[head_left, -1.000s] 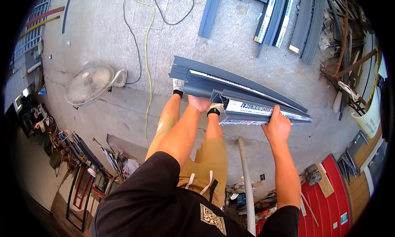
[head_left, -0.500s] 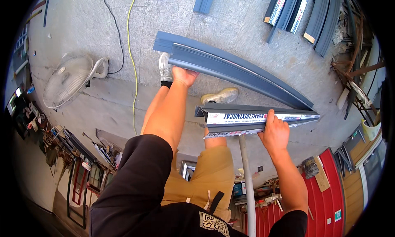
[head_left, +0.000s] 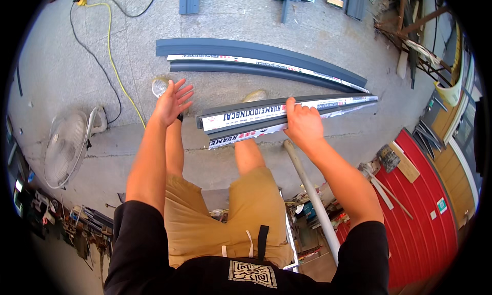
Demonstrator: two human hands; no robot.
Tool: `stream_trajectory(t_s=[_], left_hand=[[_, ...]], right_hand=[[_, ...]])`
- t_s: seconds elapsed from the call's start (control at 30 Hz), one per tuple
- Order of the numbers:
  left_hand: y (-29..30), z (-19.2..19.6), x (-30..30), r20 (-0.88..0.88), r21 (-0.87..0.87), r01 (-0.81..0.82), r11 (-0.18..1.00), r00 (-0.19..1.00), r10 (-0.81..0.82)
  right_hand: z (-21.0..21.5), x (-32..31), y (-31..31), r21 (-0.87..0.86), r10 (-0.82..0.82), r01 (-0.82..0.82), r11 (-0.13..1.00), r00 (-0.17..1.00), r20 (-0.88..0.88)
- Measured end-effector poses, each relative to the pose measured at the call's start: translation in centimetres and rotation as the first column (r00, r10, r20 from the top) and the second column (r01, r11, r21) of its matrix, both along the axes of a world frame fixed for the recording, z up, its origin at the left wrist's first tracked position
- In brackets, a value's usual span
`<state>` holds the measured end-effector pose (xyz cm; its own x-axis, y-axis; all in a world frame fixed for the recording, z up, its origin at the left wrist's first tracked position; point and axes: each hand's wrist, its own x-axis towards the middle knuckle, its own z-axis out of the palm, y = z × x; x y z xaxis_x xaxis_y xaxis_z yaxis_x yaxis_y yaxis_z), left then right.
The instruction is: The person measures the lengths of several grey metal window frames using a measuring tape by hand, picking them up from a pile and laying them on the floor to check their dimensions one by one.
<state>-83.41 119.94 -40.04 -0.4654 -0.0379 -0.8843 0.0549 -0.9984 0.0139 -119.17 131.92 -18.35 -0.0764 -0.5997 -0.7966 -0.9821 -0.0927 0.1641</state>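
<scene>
My left hand (head_left: 173, 101) is empty, with its fingers spread, in the air near my shoe. My right hand (head_left: 303, 122) is closed on the upper edge of a long dark grey metal profile (head_left: 225, 123), which carries white printed film strips. This profile slants across in front of my legs, its far end at the right. Beyond it, a second long grey profile (head_left: 215, 49) lies on the floor with a printed film strip facing up. The right ends of the two profiles come close together; I cannot tell whether they touch.
A grey pole (head_left: 312, 197) stands by my right leg. To the left are a fan (head_left: 66, 149) and a yellow cable (head_left: 109, 49). More profiles (head_left: 189, 0) lie at the far edge. Scrap metal (head_left: 410, 34) is piled at far right, above a red corrugated panel (head_left: 415, 218).
My left hand has let go of the far profile and drawn back open. That profile now lies with its printed strip up. My right hand keeps hold of the nearer one.
</scene>
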Motion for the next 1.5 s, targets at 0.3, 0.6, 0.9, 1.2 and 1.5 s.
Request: stream_trajectory(t_s=[0.3,0.6,0.9,1.2,1.5], left_hand=[[-11.0,10.1,-7.1,0.082,-0.520,0.780,0.348,0.450,-0.889],[-5.8,7.1,-13.4,-0.006,-0.633,0.760,-0.144,-0.191,-0.982],[-3.4,4.7,-12.2,-0.095,-0.627,0.776,-0.064,-0.158,-0.983],[-3.5,3.4,-10.7,-0.239,-0.509,0.859,0.052,-0.083,-0.967],[-3.9,4.8,-10.8,-0.338,-0.379,0.909,0.175,0.040,-0.940]], right_hand=[[-4.5,0.7,2.3,-0.019,0.008,-0.008,1.000,1.000,0.024],[-10.2,2.3,2.5,-0.056,-0.057,0.058,0.997,0.998,0.009],[-9.5,2.9,3.8,-0.055,-0.062,0.063,0.996,0.998,0.028],[-9.0,3.0,2.8,-0.094,-0.056,0.065,0.993,0.994,0.091],[-8.5,3.2,3.2,-0.129,-0.080,0.091,0.988,0.993,0.091]])
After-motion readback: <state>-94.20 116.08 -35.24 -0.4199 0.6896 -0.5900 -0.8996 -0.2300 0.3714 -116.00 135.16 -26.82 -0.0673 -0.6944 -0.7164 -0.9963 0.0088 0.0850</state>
